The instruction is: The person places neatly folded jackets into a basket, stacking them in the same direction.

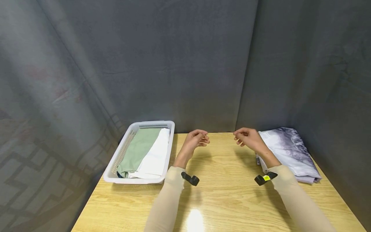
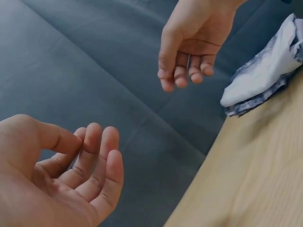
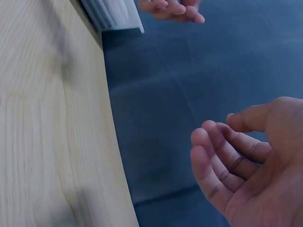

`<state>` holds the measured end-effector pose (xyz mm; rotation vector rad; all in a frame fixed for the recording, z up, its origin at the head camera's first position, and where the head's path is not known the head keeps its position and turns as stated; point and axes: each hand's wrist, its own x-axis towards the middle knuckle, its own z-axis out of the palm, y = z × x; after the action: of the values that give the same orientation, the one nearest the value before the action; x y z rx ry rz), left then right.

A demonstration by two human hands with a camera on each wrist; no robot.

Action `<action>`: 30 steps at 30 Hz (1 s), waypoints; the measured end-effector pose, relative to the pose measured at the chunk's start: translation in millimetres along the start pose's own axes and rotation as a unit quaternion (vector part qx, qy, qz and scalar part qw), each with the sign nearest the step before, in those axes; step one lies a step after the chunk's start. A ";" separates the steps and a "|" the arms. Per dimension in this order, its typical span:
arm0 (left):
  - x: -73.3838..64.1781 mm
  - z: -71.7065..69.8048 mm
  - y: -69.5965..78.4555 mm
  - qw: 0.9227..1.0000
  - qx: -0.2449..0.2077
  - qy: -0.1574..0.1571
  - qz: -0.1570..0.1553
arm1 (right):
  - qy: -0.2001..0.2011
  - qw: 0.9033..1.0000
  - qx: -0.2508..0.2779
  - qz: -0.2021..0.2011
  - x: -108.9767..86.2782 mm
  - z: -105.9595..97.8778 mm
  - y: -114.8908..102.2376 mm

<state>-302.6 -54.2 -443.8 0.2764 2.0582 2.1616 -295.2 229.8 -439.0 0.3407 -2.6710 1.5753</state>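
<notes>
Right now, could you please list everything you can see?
table: 1, light wood, centre
basket: 1, white, table's left
green cloth: 1, pale green, basket's left
white cloth: 1, white, basket's right
dark edge: 1, mostly hidden, basket's near-left corner
printed cloth: 1, white and grey, table's right
curtain: count unclear, grey, behind table
wrist devices: 2, black, one per wrist
sleeves: 2, cream, forearms
left grip: 1, bare hand, right of basket
right grip: 1, bare hand, left of printed cloth

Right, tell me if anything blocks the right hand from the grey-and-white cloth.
Nothing visible does. The right hand hovers empty left of the grey-and-white cloth, and the left wrist view shows no object in the gap between them. The cloth lies on the table with nothing on top.
</notes>
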 end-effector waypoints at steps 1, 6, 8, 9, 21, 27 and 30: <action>0.7 3.1 -2.3 1.000 0.002 -0.002 -0.001 | 0.001 1.000 -0.001 0.001 -0.5 -2.7 2.5; 4.8 20.7 -14.5 1.000 0.002 -0.013 -0.011 | 0.008 1.000 -0.017 0.013 -3.5 -15.1 15.2; 6.1 28.7 -18.1 1.000 0.002 -0.016 -0.014 | 0.012 0.999 -0.023 0.019 -4.5 -19.8 20.1; 6.7 33.0 -19.6 1.000 0.003 -0.017 -0.017 | 0.015 0.999 -0.027 0.022 -5.1 -22.2 22.1; 10.8 80.1 -27.4 0.999 0.005 -0.033 -0.036 | 0.051 0.997 -0.017 0.045 -13.9 -52.3 43.7; 15.3 100.1 -32.9 0.998 0.013 -0.032 -0.056 | 0.070 0.996 -0.016 0.051 -20.0 -66.6 53.3; 16.9 111.4 -37.0 0.997 0.018 -0.027 -0.072 | 0.078 0.995 -0.027 0.060 -25.4 -73.8 56.7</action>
<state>-294.2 59.8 -475.1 0.1824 2.0238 2.0135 -288.4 324.6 -455.1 0.0530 -2.6507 1.4874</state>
